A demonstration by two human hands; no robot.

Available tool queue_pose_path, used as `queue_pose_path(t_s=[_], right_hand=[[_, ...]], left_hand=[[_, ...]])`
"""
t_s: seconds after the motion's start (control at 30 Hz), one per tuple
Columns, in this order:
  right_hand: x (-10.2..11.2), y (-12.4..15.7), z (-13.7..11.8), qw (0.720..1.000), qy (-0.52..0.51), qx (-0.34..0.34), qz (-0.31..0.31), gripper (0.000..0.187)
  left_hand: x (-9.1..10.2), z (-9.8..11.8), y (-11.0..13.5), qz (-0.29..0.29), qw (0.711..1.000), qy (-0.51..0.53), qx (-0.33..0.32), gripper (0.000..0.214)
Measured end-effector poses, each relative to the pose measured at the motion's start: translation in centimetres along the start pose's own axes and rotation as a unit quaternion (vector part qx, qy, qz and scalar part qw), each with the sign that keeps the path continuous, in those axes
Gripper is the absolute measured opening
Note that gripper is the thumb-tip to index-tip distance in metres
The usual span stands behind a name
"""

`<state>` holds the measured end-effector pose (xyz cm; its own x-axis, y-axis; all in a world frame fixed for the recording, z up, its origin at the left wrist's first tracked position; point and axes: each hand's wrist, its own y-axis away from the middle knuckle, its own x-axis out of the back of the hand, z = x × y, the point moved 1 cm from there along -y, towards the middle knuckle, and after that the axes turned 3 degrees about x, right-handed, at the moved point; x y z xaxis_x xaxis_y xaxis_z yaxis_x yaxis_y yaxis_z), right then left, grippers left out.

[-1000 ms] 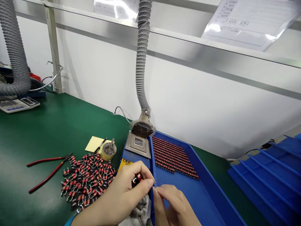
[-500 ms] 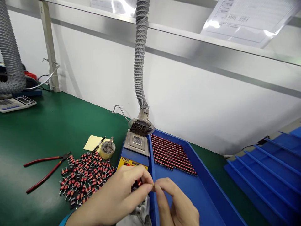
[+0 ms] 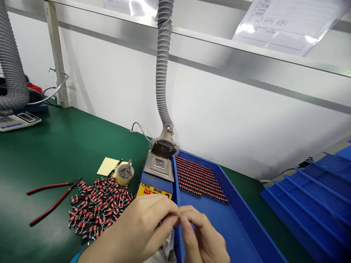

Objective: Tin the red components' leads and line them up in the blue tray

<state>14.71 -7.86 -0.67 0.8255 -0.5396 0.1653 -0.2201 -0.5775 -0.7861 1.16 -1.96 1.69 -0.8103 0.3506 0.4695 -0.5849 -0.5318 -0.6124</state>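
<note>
My left hand and my right hand meet fingertip to fingertip over the left wall of a blue tray. Both are closed in a pinch. Whatever lies between the fingertips is hidden or too small to make out. Left of my hands, a loose pile of small red-and-black coil-like parts with bent metal leads lies on the green table. Similar parts stand in tight rows at the tray's far end. Just beyond my fingers is a solder pot with a yellow panel and red digits.
A fume hose hangs over the pot. Red-handled pliers, a round tin, a pen and yellow notepaper lie to the left. A crumpled cloth shows below my hands. Blue stacked trays stand at right.
The fingers have drawn slightly closer together, and my right hand has shifted a little left. A bit of red visible by my left fingers before is now covered. The pot's digits show more clearly.
</note>
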Motion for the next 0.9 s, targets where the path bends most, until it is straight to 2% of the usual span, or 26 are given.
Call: queue_pose_path(t_s=[0.07, 0.1, 0.13, 0.17, 0.2, 0.27, 0.3, 0.37, 0.4, 0.43, 0.5, 0.57, 0.63, 0.7, 0.73, 0.77, 0.83, 0.9], right_hand=[[-0.1, 0.1, 0.4, 0.981, -0.117, -0.147, -0.045, 0.029], [0.0, 0.1, 0.5, 0.963, -0.177, -0.194, -0.064, 0.035], [0.1, 0.0, 0.6, 0.949, -0.223, -0.21, -0.073, 0.038], [0.3, -0.1, 0.7, 0.948, -0.243, -0.195, -0.069, 0.037], [0.6, -0.3, 0.8, 0.958, -0.231, -0.158, -0.056, 0.032], [0.9, -0.5, 0.7, 0.989, -0.135, -0.05, -0.031, 0.011], [1.0, -0.5, 0.7, 0.997, -0.074, 0.005, -0.026, 0.017], [0.8, -0.4, 0.4, 0.995, 0.028, 0.091, -0.015, 0.036], [0.7, -0.3, 0.3, 0.992, 0.059, 0.109, -0.004, 0.035], [0.5, -0.2, 0.2, 0.992, 0.076, 0.104, 0.008, 0.028], [0.2, -0.1, 0.2, 0.998, 0.06, 0.018, 0.005, 0.015], [0.1, -0.1, 0.4, 0.994, -0.043, -0.1, -0.032, 0.031], [0.3, -0.2, 0.6, 0.977, -0.153, -0.141, -0.05, 0.04], [0.7, -0.5, 0.8, 0.982, -0.165, -0.09, -0.032, 0.029], [0.8, -0.5, 0.8, 0.99, -0.134, -0.048, -0.027, 0.018], [0.9, -0.5, 0.8, 0.996, -0.089, -0.004, -0.024, 0.015], [0.7, -0.4, 0.7, 0.997, 0.0, 0.076, -0.022, 0.033], [0.4, -0.1, 0.5, 0.991, 0.066, 0.114, 0.012, 0.032]], left_hand=[[-0.2, 0.0, 0.0, -0.001, 0.999, -0.017, -0.028, 0.02], [-0.3, -0.1, 0.0, -0.001, 0.999, -0.019, -0.031, 0.02], [-0.3, 0.0, 0.0, 0.0, 1.0, -0.015, -0.025, 0.02], [-0.2, 0.0, 0.0, 0.0, 1.0, -0.005, -0.011, 0.02], [-0.1, 0.0, 0.0, -0.003, 1.0, 0.011, 0.01, 0.019], [0.2, 0.1, -0.1, -0.014, 0.997, 0.047, 0.058, 0.018], [0.3, 0.2, -0.1, -0.022, 0.995, 0.06, 0.078, 0.017], [0.4, 0.1, -0.2, -0.03, 0.992, 0.071, 0.095, 0.016], [0.3, 0.1, -0.2, -0.029, 0.994, 0.064, 0.089, 0.016], [0.2, 0.0, -0.1, -0.025, 0.996, 0.05, 0.072, 0.016], [-0.2, -0.2, -0.1, -0.018, 1.0, 0.007, 0.02, 0.018], [-0.5, -0.4, 0.0, -0.008, 0.999, -0.025, -0.023, 0.02], [-0.5, -0.4, 0.1, 0.005, 0.999, -0.025, -0.023, 0.02], [-0.2, -0.3, 0.1, 0.008, 1.0, 0.002, 0.017, 0.018], [0.0, -0.2, 0.1, 0.004, 0.999, 0.018, 0.041, 0.017], [0.1, -0.1, 0.0, -0.002, 0.998, 0.033, 0.059, 0.017], [0.2, 0.0, -0.1, -0.012, 0.996, 0.051, 0.074, 0.016], [0.0, -0.1, -0.1, -0.006, 0.998, 0.036, 0.048, 0.017]])
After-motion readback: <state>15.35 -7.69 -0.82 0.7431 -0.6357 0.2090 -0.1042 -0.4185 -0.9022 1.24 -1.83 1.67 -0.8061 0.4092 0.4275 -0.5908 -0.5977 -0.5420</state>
